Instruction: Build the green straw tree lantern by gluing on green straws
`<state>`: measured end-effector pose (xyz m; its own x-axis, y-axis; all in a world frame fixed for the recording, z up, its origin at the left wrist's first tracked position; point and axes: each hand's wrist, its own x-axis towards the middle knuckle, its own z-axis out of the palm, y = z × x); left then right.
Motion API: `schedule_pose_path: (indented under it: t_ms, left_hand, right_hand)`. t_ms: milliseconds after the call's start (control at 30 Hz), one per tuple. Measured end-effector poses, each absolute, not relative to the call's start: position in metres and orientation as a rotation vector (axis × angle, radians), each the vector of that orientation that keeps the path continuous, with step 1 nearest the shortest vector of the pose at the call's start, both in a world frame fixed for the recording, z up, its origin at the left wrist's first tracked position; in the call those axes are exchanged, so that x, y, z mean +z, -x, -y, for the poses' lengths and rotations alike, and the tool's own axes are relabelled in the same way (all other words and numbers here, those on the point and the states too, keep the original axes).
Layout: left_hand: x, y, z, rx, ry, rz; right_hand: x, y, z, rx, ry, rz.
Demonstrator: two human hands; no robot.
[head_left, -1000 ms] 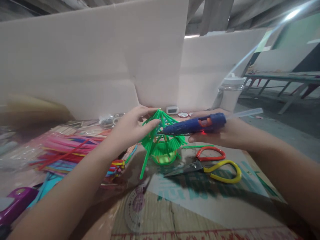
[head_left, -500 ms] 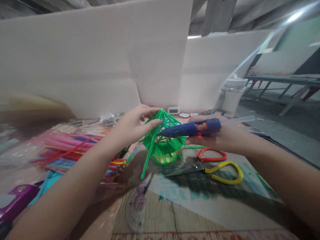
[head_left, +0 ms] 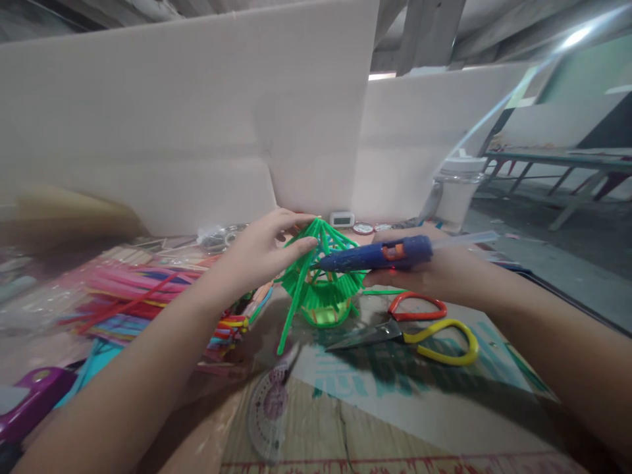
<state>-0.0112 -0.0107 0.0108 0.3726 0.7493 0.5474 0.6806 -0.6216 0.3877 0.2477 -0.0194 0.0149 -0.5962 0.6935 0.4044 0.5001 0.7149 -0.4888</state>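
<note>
A green model (head_left: 328, 286) with a cone-shaped top of pipe cleaners stands on the table. Near its peak, my left hand (head_left: 269, 247) pinches a green pipe cleaner (head_left: 295, 303) that slants down the model's left side, its lower end sticking out. My right hand (head_left: 419, 266) is wrapped round a blue glue gun (head_left: 375, 255). The gun's nozzle points left and is at the slanting pipe cleaner, and a clear glue stick (head_left: 467, 239) juts from its rear. A small red light glows under the gun.
Scissors (head_left: 395, 329) with red and yellow handles lie right of centre, beside a clear protractor (head_left: 269, 411). Bundles of coloured pipe cleaners (head_left: 133, 289) and a purple tool (head_left: 37, 401) are at left. A jar (head_left: 457, 191) stands behind at right.
The view has shifted very slightly. Both hands, the glue gun and the green model keep nearly the same positions.
</note>
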Motion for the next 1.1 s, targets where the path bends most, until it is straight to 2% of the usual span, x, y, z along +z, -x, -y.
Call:
schedule_pose_path:
  t_ms: [400, 633, 867, 1100]
  left_hand:
    - [0.0117, 0.0104, 0.0121, 1.074, -2.525, -1.332]
    - [0.0106, 0.0111, 0.0116, 1.09, -2.519, -1.311]
    - [0.0118, 0.0106, 0.0129, 1.079, -2.526, -1.326]
    - [0.0115, 0.011, 0.0127, 1.083, -2.557, -1.298]
  right_hand:
    - [0.0161, -0.247, 0.0207, 0.427, 0.89, 2.31]
    - [0.0187, -0.2456, 0.0236, 0.308, 0.888, 2.416]
    - [0.0198, -0.247, 0.0246, 0.348, 0.987, 2.348]
    - [0.0178, -0.2455, 0.0226, 0.4, 0.903, 2.336]
